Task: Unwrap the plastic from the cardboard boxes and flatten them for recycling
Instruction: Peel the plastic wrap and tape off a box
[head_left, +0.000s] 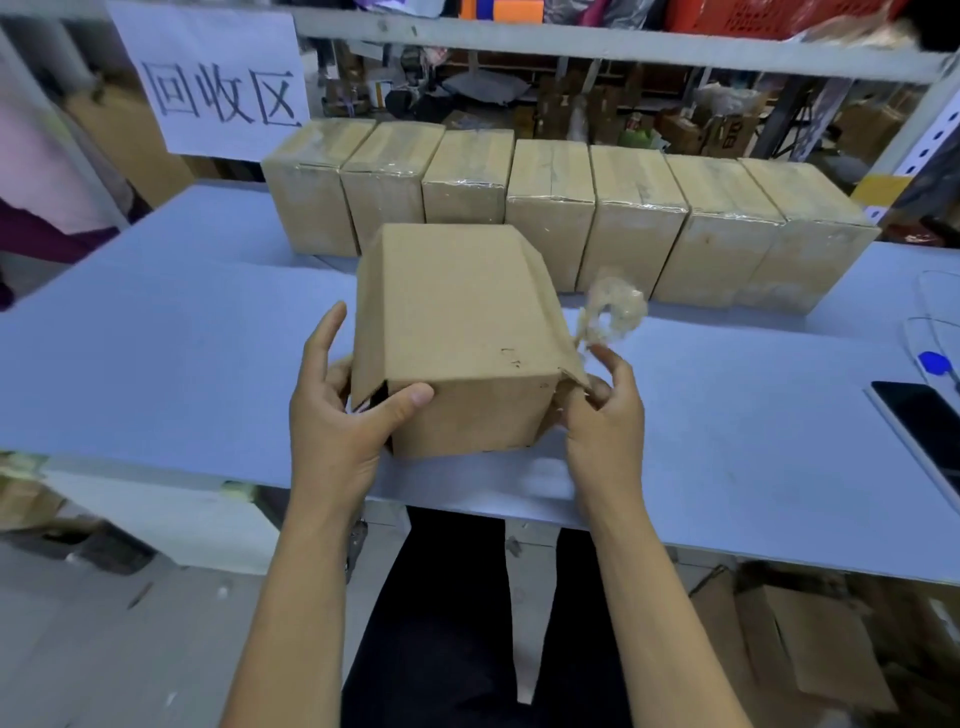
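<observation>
At the near edge of the table (156, 364), my left hand (337, 415) is curled around the near-left corner of the cardboard box (457, 332), thumb on the front face. My right hand (602, 415) pinches a wad of clear plastic (613, 312) trailing off the box's right edge. Looks like the unwrap on this 1 is nearly done, so next I'd pull that strip free, drop it, then collapse the box. There are 7 wrapped boxes (550, 218) lined up just behind, so not much room back there; loads of bare table left, and a phone (919, 426) far right.
</observation>
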